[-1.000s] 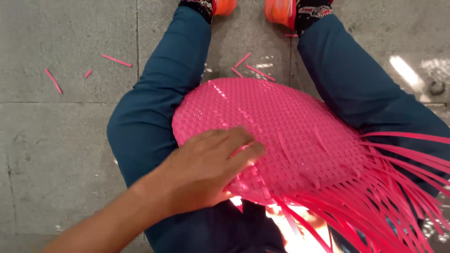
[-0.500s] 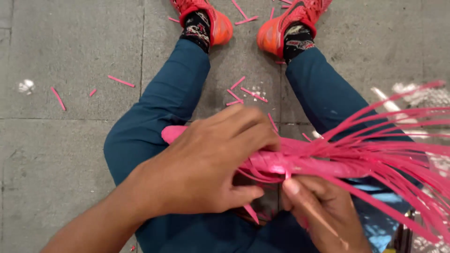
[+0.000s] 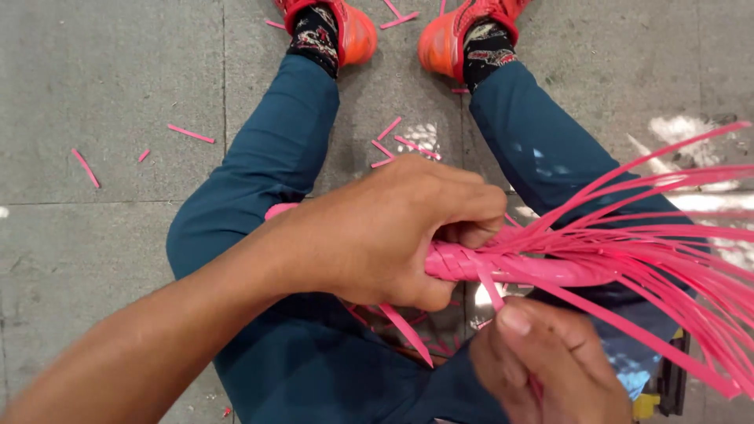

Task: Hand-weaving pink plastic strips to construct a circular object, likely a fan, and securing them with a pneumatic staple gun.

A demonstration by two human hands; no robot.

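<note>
- Left hand [image 3: 393,232] was closed around the woven pink piece [image 3: 463,263], fingers curled over its rolled edge and clamped on it, thumb underneath; the piece was held over the lap, between the knees.
- Right hand [image 3: 542,365] sat just below the piece, fingers drawn together; it seemed to pinch one pink strip, but the grip itself was hidden by the knuckles.
- Judged progress: the part under the left hand looked tightly plaited and finished; the loose pink strands [image 3: 667,235] fanning out to the right were still unwoven, so a good share of the weaving appeared to remain.
- One short strand end [image 3: 408,334] hung down from under the left hand, not tucked in.
- Surroundings: person seated on a grey paved floor [image 3: 94,94], legs in blue trousers [image 3: 259,173], orange shoes [image 3: 353,31] at the top of the view.
- Cut pink offcuts [image 3: 190,133] lay scattered on the floor, well apart from the hands.
- A dark object with a yellow part [image 3: 667,389] stood beside the right thigh; kind could not be told.
- Possible hindrance: the free strands crossed one another and overlay the right leg, which could tangle them.
</note>
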